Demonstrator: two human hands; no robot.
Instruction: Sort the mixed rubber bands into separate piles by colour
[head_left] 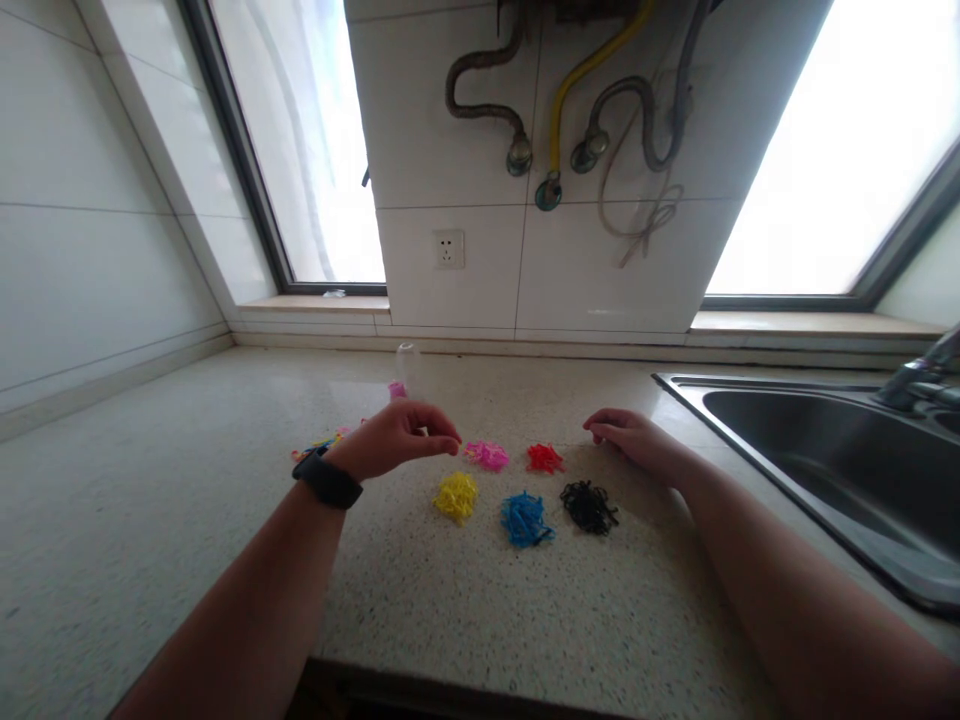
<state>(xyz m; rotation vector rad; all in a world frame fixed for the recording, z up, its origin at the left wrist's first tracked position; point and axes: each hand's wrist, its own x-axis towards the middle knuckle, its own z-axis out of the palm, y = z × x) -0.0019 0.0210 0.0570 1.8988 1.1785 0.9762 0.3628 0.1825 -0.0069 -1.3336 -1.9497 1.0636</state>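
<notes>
My left hand (405,438), with a dark watch on its wrist, hovers just left of a pile of pink rubber bands (489,456). Its thumb and fingertips come together in a pinch; whatever is between them is too small to name. My right hand (621,432) rests on the counter to the right of the red rubber bands (545,458), its fingers curled together and partly hidden. Nearer to me lie piles of yellow bands (456,496), blue bands (526,519) and black bands (589,507). Mixed coloured bands (324,446) show partly behind my left wrist.
Behind my left hand stands a clear container (407,365) with a pink piece (397,390) beside it. A metal sink (795,440) is set into the speckled counter (420,610) at the right. Hoses and a wall socket (449,249) are on the tiled wall.
</notes>
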